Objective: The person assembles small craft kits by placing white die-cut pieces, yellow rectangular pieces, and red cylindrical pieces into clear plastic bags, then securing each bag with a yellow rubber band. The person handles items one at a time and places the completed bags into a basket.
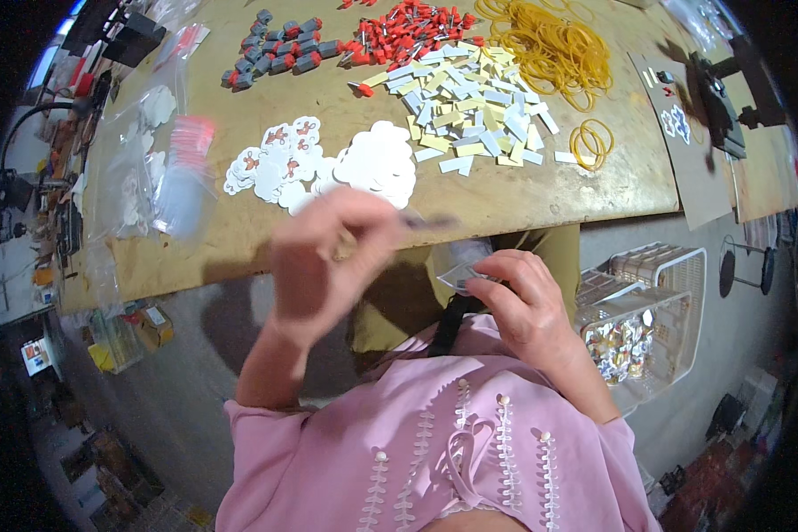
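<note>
Clear bag [452, 277] gripped in right hand [530, 303], just off the front edge of the bench [638, 173]. Left hand [328, 257], blurred, pinches a small dark thing [430, 222]; can't make it out from here. White cards [377, 164], strips [483, 120], rubber bands [559, 53] lie beyond.

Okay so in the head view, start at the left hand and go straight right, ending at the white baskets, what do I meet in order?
Left hand, a dark item too blurred to identify, clear pouch, right hand, white baskets.
</note>
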Available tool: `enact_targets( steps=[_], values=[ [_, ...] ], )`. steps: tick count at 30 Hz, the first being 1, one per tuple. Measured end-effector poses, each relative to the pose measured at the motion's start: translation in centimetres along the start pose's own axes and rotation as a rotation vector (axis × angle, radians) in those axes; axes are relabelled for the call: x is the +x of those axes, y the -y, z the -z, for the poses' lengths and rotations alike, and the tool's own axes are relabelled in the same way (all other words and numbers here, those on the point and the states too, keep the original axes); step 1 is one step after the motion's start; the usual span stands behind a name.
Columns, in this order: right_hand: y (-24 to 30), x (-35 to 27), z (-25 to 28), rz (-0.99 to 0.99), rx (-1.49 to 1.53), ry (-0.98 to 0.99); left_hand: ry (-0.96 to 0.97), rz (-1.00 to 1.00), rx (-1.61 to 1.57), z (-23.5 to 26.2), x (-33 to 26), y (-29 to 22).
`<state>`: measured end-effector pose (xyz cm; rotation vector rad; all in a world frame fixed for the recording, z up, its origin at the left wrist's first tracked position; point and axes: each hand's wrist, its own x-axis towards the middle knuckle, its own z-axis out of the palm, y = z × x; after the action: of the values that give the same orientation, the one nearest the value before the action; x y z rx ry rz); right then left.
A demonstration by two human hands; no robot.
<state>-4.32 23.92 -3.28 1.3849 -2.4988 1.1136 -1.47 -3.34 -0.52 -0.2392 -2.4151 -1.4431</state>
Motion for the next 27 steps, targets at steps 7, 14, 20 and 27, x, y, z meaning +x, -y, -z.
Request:
enact_targets(
  steps=[7,14,20,27],
  values=[
    [1.2,1.2,0.5,-0.059,0.147,0.023,0.088,0.056,-0.016,-3.1,-2.1,-2.9],
    [1.2,0.7,-0.2,-0.034,0.197,0.11,0.24,0.008,0.188,-1.3,-2.3,-4.6],
    [1.4,0.6,-0.8,-0.015,0.219,0.17,0.46,-0.038,0.335,-1.8,-2.4,-4.2],
    [0.8,0.4,-0.6,-0.076,0.232,0.13,0.277,0.057,0.093,-1.9,-2.5,-2.9]
  ],
)
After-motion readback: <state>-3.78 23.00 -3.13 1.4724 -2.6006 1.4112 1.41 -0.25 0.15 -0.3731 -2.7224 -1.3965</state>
